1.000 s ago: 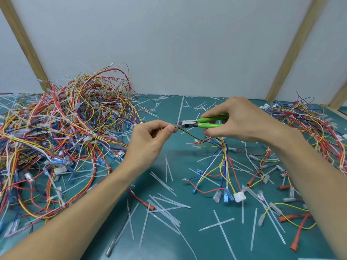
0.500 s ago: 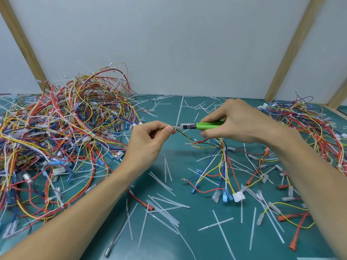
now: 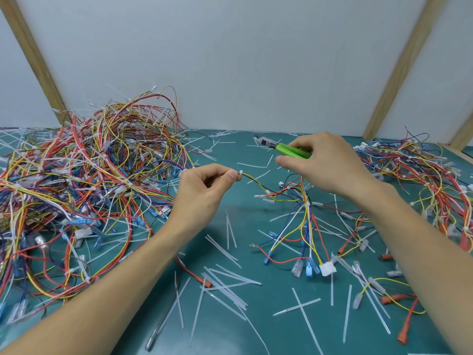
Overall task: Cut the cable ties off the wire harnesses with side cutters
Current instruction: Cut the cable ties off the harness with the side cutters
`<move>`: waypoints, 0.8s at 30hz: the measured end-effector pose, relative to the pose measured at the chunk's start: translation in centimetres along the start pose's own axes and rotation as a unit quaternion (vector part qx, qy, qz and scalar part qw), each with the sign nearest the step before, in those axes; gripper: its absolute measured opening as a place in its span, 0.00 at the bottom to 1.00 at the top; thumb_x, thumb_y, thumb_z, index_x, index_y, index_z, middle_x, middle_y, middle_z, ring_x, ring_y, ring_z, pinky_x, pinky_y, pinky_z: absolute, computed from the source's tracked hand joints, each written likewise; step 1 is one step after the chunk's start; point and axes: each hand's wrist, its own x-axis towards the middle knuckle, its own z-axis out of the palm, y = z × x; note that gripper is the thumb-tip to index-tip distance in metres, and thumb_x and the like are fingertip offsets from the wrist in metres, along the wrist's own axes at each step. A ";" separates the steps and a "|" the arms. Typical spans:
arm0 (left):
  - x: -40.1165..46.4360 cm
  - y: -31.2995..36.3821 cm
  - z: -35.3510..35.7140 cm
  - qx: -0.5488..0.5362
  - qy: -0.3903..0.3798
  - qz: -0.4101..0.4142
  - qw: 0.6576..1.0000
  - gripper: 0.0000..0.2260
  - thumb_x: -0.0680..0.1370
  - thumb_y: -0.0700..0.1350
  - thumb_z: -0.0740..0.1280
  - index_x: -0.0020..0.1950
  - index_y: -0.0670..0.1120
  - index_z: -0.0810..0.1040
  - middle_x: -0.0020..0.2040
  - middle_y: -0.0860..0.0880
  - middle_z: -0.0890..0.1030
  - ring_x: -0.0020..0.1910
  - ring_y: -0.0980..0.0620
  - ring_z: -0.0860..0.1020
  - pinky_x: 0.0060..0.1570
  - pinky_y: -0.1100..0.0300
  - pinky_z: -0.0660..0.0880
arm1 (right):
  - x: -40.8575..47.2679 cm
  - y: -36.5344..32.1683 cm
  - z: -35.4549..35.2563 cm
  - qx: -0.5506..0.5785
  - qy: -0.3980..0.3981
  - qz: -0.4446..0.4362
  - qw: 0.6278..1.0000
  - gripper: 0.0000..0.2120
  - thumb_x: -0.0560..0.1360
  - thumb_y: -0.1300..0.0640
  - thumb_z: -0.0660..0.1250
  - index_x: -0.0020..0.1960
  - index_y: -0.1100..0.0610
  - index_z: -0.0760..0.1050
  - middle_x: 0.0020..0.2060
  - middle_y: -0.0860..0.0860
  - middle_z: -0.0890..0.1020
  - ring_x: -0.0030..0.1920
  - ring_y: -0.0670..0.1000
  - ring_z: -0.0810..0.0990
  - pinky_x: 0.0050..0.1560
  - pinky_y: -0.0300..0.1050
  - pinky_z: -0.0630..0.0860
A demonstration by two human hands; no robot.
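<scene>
Left hand (image 3: 204, 190) pinches harness wire (image 3: 258, 184) above worktop (image 3: 250, 221), beside white tie (image 3: 240, 172). Right hand (image 3: 325, 165) grips green side cutters (image 3: 286, 149), lifted clear. Next: likely bring blades onto tie.

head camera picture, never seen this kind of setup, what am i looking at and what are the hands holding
The picture comes from a camera worn on a person's head, looking down at their own two bare hands; no robot is involved. The left hand pinches a thin wire harness beside a small white cable tie. The right hand holds green-handled side cutters, raised away from the tie. On the green mat lie a big tangled harness pile at left, a smaller pile at right, and many cut white tie strips.
</scene>
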 end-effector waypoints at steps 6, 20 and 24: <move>0.0 -0.3 -0.1 -0.012 -0.005 -0.002 1.000 0.09 0.79 0.42 0.71 0.40 0.48 0.87 0.26 0.52 0.66 0.27 0.57 0.59 0.27 0.67 0.57 | 0.9 3.3 1.2 -0.026 -0.054 0.137 0.989 0.12 0.72 0.44 0.71 0.51 0.49 0.76 0.41 0.48 0.81 0.44 0.55 0.79 0.43 0.49 0.73; 0.4 -1.6 -0.2 -0.106 -0.092 -0.142 0.980 0.10 0.83 0.47 0.65 0.49 0.48 0.86 0.26 0.51 0.70 0.21 0.53 0.62 0.23 0.64 0.60 | 1.1 2.3 -1.5 0.357 0.015 0.075 0.931 0.10 0.75 0.51 0.75 0.55 0.51 0.84 0.45 0.48 0.85 0.42 0.48 0.84 0.47 0.47 0.79; 1.4 -2.3 -1.2 -0.161 -0.033 -0.227 0.960 0.11 0.82 0.46 0.63 0.55 0.45 0.85 0.28 0.54 0.68 0.22 0.57 0.59 0.22 0.67 0.58 | -1.4 -2.1 -4.7 0.260 -0.362 -0.083 0.892 0.13 0.71 0.48 0.74 0.54 0.49 0.83 0.46 0.52 0.86 0.44 0.50 0.84 0.48 0.46 0.80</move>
